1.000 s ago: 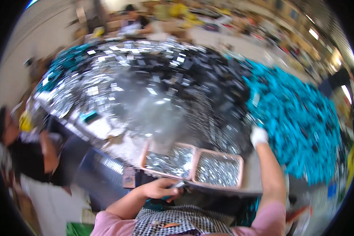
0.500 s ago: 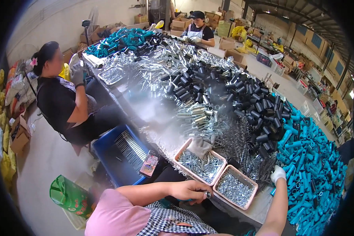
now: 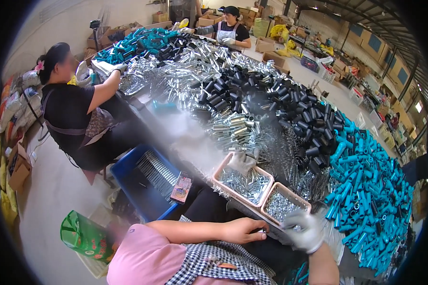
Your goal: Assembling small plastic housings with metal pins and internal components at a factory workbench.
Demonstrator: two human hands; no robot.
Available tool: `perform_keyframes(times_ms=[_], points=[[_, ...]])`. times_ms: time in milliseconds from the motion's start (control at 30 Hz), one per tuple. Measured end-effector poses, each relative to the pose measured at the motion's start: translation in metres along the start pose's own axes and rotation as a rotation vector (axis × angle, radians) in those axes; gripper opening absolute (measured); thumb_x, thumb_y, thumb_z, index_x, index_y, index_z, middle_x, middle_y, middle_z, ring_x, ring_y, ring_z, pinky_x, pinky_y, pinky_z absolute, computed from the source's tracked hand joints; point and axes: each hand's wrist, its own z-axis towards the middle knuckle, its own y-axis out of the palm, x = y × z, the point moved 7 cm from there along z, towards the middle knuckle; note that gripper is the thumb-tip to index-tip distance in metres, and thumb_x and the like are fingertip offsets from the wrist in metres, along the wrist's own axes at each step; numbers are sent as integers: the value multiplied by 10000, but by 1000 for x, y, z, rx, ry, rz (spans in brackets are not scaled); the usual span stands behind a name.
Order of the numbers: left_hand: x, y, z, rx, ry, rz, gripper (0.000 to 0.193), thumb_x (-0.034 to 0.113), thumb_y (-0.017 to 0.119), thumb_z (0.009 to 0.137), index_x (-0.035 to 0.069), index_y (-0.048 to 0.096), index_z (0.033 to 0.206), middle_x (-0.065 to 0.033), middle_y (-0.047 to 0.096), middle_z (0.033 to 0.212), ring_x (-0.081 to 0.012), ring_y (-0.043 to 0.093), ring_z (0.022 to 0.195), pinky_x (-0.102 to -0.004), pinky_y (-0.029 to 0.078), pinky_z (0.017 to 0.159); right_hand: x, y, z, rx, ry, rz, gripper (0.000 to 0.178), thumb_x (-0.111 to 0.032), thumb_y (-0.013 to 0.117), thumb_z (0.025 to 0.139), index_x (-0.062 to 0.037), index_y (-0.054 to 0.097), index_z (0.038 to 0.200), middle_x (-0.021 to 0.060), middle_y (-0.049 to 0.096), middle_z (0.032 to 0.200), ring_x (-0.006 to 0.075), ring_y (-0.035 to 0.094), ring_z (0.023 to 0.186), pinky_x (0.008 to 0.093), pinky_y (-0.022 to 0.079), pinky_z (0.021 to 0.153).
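Note:
My bare left hand (image 3: 246,231) is closed in front of the table edge, its fingers curled round a small piece that is mostly hidden. My right hand (image 3: 305,232), in a white glove, is smeared by motion over the near corner of a pink basket (image 3: 310,207) of small metal parts; its fingers cannot be read. Beside that basket stands another pink basket (image 3: 216,176) with thin metal pins (image 3: 245,185). A crumpled white glove (image 3: 242,162) lies on its far side.
Piles of teal tubes (image 3: 366,202), black sleeves (image 3: 314,126), springs (image 3: 283,152) and metal tubes (image 3: 233,130) cover the table. A blue bin (image 3: 128,175) with metal rods stands at left, a small printed box (image 3: 181,188) on its rim. One co-worker (image 3: 76,109) sits left, another (image 3: 230,33) at the far end.
My right hand has come from the teal pile leftward to the basket of small parts. My left hand has shifted slightly right. The left co-worker's arm has reached out to the table.

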Motion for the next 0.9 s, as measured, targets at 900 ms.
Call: perform_keyframes(times_ms=[900], points=[[-8,13,-9,-26,60,38,397,383,524,960,16,505,1110,-239,594,809,-407,601,782,-445,462,695,-34,49,-3,-170,-253,-148,210,-84,756,685,-61,679,879,117,679,889,298,667,758,368,534,654]])
